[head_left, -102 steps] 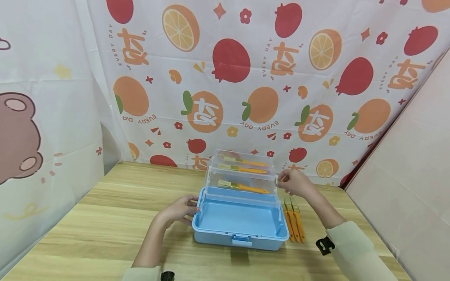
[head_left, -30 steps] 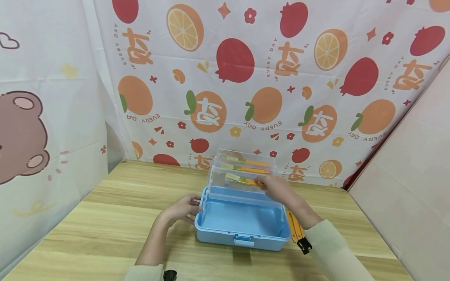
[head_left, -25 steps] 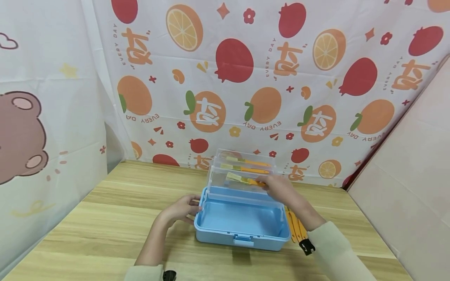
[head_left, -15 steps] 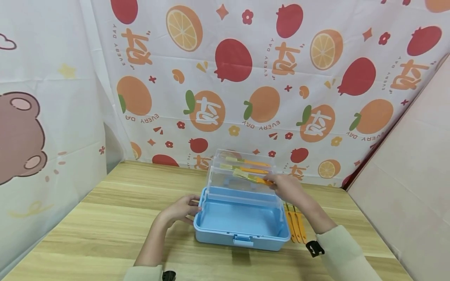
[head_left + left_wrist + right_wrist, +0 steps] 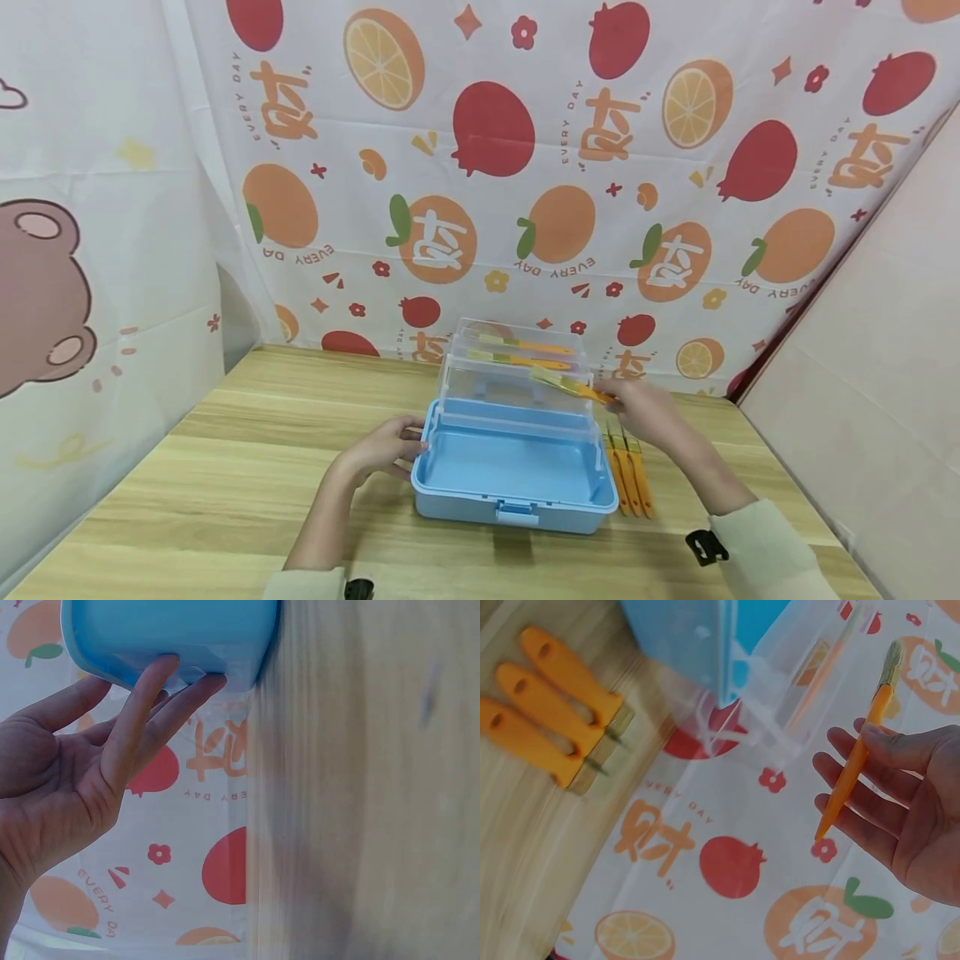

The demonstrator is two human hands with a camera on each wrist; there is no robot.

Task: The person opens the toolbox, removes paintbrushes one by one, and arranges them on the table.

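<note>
A flat paintbrush (image 5: 572,387) is held in the air beside the right end of the stacked clear trays (image 5: 480,390) of a blue box (image 5: 461,507); it appears apart from them, its bristles (image 5: 892,664) aimed leftward and a little up in the head view. It can be judged light and easily carried, with a stiff orange handle (image 5: 848,780) that may be a little slippery if smooth, and with soft bristles that would splay if squeezed; little risk of breakage is expected. The handle is best grasped just behind the ferrule, where the thumb is already placed, so that the bristles are left free. The brush is pinched by the right hand (image 5: 642,410), thumb laid along the near face and fingers stretched behind. The right forearm is extended forward and inward, past three brushes (image 5: 630,478) laid side by side on the table (image 5: 202,483). The left hand (image 5: 381,445) is held fairly wide, its fingers extended and their tips set against the box's left side; how firmly they are pressed cannot be told. Two more brushes (image 5: 525,361) are held in the upper trays, one in each.
</note>
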